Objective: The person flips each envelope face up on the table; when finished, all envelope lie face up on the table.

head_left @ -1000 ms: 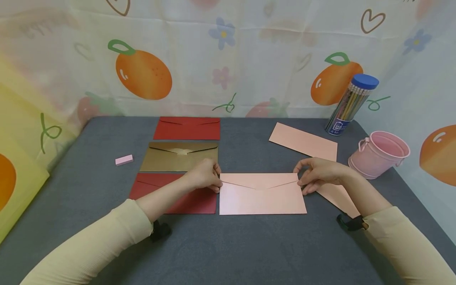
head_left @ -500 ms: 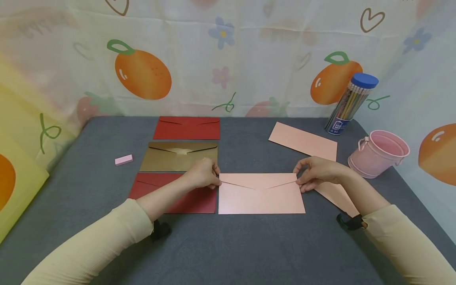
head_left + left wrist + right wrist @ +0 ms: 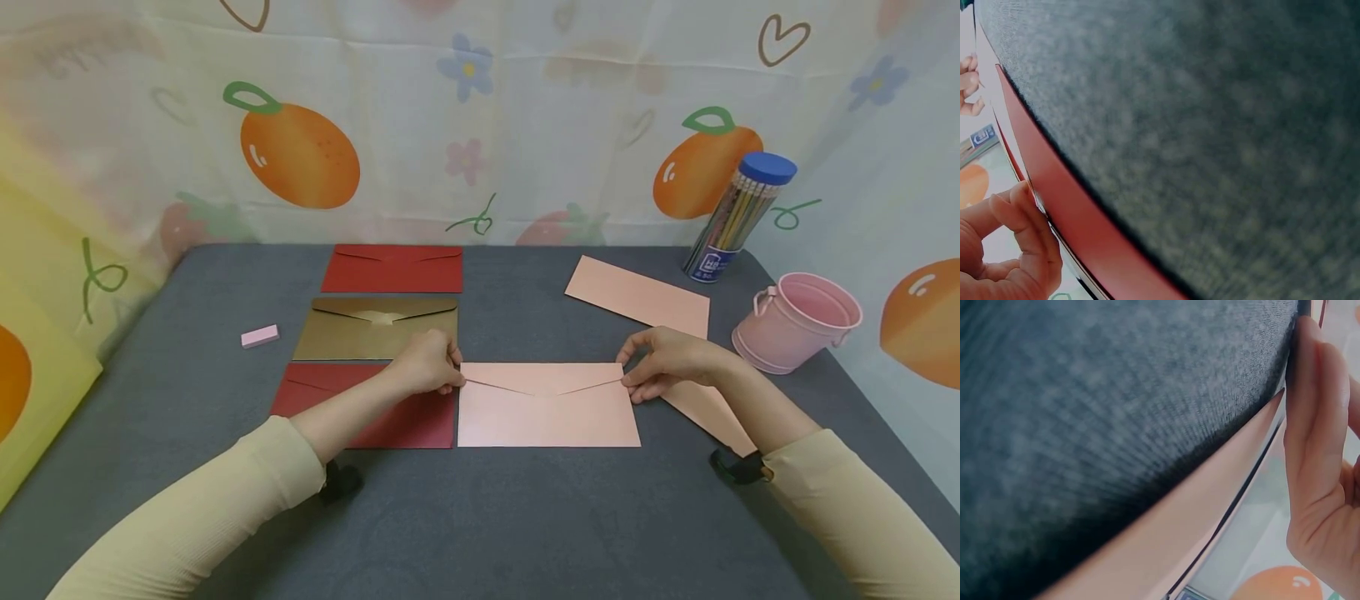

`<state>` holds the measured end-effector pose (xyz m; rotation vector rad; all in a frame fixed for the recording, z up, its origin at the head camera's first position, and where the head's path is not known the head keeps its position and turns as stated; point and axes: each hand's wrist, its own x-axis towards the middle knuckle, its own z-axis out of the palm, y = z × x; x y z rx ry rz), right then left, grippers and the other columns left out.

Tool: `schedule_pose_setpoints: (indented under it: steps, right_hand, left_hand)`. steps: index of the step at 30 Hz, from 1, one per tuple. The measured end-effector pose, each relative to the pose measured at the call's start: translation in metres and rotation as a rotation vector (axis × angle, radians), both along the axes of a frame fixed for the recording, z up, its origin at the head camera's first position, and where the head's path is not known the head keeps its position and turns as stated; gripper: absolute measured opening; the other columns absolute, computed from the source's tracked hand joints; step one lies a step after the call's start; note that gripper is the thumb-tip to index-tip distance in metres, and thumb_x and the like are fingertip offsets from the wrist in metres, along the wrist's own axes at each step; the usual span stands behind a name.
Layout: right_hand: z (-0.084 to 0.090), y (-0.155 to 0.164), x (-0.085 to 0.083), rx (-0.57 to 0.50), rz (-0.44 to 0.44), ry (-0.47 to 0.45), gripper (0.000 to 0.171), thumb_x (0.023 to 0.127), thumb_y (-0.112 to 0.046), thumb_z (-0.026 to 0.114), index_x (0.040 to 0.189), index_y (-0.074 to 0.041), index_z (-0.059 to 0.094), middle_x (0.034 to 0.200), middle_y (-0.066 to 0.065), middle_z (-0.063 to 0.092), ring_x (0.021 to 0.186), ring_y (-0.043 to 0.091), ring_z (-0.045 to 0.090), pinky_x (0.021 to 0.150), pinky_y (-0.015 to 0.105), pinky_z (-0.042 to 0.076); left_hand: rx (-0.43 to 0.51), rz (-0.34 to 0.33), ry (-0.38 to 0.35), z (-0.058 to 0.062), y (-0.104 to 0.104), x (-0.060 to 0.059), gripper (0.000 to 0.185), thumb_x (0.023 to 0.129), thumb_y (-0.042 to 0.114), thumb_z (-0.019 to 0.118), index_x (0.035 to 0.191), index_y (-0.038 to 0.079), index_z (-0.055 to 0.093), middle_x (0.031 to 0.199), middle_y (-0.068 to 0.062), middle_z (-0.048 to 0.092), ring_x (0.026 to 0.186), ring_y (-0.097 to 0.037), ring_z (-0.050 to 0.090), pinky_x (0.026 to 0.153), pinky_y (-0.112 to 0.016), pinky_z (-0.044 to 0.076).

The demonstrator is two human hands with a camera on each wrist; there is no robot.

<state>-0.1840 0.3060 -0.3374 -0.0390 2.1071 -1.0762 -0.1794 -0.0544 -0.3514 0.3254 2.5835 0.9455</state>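
Observation:
A pale pink envelope (image 3: 547, 421) lies flap side up on the table, its pointed flap along the far edge. My left hand (image 3: 424, 365) pinches its left edge near the upper corner. At the opposite edge, my right hand (image 3: 672, 360) holds the upper right corner between thumb and fingers. Beneath my left forearm a red envelope (image 3: 405, 427) sits just left of the pink one, partly covered. Behind it are a gold envelope (image 3: 375, 337) and another red envelope (image 3: 397, 271), stacked in a column. The left wrist view shows my curled fingers (image 3: 1029, 231) close above the red envelope.
Two more pink envelopes lie askew at right, the farther envelope (image 3: 637, 292) and the nearer envelope (image 3: 712, 417), partly under my right arm. A pink bucket (image 3: 780, 333) and a blue-lidded pencil tub (image 3: 731, 225) stand beyond. A pink eraser-like block (image 3: 260, 337) lies left.
The pink envelope has shifted slightly left and away from me, its far edge now about level with the red envelope's. Both hands stay at its sides; the other things have not moved.

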Motion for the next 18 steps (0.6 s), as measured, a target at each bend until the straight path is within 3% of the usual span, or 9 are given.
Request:
schedule_pose_setpoints:
  steps: [8, 18]
  right_hand:
    - [0.0006, -0.0026, 0.0003, 0.04, -0.009, 0.026, 0.043, 0.088, -0.009, 0.072, 0.122, 0.006, 0.051, 0.072, 0.004, 0.073, 0.064, 0.009, 0.071, 0.062, 0.021, 0.06]
    - [0.0051, -0.0077, 0.0045, 0.08, -0.011, 0.064, 0.047, 0.088, -0.011, 0.072, 0.126, 0.009, 0.051, 0.071, 0.004, 0.073, 0.062, 0.009, 0.071, 0.061, 0.022, 0.06]
  left_hand:
    - [-0.016, 0.0, 0.008, 0.0007, 0.0001, 0.0019, 0.019, 0.081, 0.005, 0.077, 0.095, -0.002, 0.067, 0.07, -0.011, 0.074, 0.048, -0.004, 0.06, 0.053, -0.018, 0.052]
    - [-0.051, 0.002, 0.013, -0.001, 0.0031, 0.0025, 0.027, 0.082, 0.005, 0.077, 0.1, -0.002, 0.058, 0.057, -0.006, 0.066, 0.044, -0.006, 0.057, 0.051, -0.017, 0.047]
